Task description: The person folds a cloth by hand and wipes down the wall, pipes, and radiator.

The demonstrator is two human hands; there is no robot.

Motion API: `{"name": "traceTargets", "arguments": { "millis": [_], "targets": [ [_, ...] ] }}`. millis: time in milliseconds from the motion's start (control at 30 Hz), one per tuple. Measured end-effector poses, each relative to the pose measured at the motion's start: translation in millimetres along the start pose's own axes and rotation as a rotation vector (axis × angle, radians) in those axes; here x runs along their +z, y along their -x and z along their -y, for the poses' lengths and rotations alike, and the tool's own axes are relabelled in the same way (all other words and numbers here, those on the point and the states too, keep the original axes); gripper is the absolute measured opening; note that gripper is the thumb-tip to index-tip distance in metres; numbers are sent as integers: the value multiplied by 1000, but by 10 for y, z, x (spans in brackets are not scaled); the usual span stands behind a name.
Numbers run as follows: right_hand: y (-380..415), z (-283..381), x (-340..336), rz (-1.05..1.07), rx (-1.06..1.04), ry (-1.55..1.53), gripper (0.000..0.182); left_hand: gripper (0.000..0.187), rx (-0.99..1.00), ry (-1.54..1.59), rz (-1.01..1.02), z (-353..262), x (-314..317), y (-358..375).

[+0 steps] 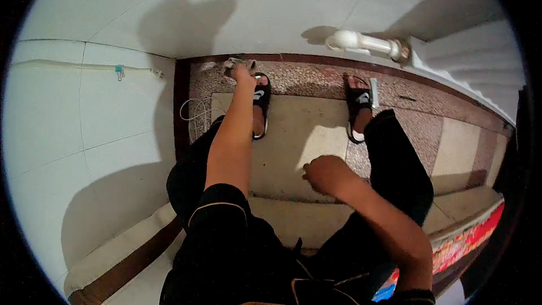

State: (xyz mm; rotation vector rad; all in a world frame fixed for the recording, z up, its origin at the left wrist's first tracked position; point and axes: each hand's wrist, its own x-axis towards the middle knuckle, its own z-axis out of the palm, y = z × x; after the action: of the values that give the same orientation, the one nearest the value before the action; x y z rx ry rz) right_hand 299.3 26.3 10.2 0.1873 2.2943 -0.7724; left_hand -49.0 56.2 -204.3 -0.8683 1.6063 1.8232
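Observation:
My left hand point(243, 73) reaches down to the floor beside my left foot, by the base of the wall. Its fingers are closed on a crumpled greyish cloth point(230, 64), which touches the speckled floor strip. My right hand point(327, 174) hangs between my knees above the floor, curled into a fist with nothing visible in it. My feet wear black slide sandals; the left sandal point(258, 99) is close to the cloth, while the right sandal point(358, 100) stands apart to the right.
A thin white cord point(195, 114) lies looped at left. Beside the right sandal is a narrow white object point(374, 93), with a dark thin stick point(406, 99) farther right. A white pipe point(367, 42) runs along the wall to a radiator point(474, 56). A teal clip point(119, 72) hangs on a wall cable.

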Motion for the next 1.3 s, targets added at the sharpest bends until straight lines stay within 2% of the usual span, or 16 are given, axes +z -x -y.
{"name": "traceTargets", "arguments": {
  "millis": [67,133,200,300,367,433,467,533,633,700,767,933,1067,1100,1200,1300],
  "targets": [
    [34,55,-216,-152,-149,-183,26,49,24,73,84,-81,9,-264],
    [37,14,-412,-67,-145,-214,25,32,62,-35,262,-116,79,-289],
    [-30,-53,-512,17,-123,-251,24,19,628,-301,662,77,-93,-557],
    [-68,-120,-564,-19,-56,-121,21,42,149,-20,348,-247,333,470],
    [-106,-121,-594,-18,-80,-110,21,57,185,58,325,-491,528,1165],
    [-141,-80,-574,-15,-95,-104,21,81,449,86,468,-646,590,1765],
    [-117,-15,-547,-23,-94,-110,21,81,451,78,475,-687,628,1867],
    [-113,30,-538,-39,-112,-127,21,88,1348,-248,206,-774,784,1874],
    [50,148,-479,-65,-146,-82,19,88,1533,-470,36,-712,733,1421],
    [156,194,-596,-25,-147,-101,16,82,1299,-266,337,-528,579,955],
    [141,153,-527,-26,-163,-148,16,75,640,-447,315,-420,360,757],
    [52,-125,-542,-149,-137,-180,15,72,509,-78,400,-329,492,946],
    [-80,-146,-583,-109,-100,-125,14,76,1319,-262,330,-525,814,1842],
    [-106,-106,-588,-124,-131,-118,14,73,1631,-540,191,-596,825,2012],
    [-203,52,-513,-121,-139,-124,13,71,1999,-1108,17,-766,561,1518],
    [-225,148,-505,-63,-95,-73,13,51,2334,-1394,373,-864,266,1338]
  ]
}}
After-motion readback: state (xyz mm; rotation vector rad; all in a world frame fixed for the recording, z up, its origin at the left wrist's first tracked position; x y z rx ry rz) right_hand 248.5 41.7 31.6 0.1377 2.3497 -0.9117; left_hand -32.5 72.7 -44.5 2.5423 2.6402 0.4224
